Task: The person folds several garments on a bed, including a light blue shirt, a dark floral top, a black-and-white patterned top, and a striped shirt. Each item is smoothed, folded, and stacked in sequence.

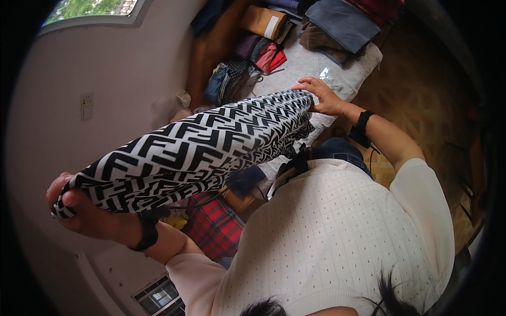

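A black-and-white patterned cloth (189, 146) is stretched between my two hands, in front of my body. My left hand (85, 209) grips its near end at the lower left, thumb on top of the fabric. My right hand (322, 96) holds the far end near the white bed cover, the fingers bent over the cloth's edge. The lower part of the cloth hangs in folds. Each wrist wears a black band.
On the white bed cover (292, 59) lie folded dark grey cloth (342, 23), an orange-brown folded item (263, 21) and small folded garments (227, 81). Red plaid fabric (215, 225) is below the held cloth. A wall (118, 87) stands at the left.
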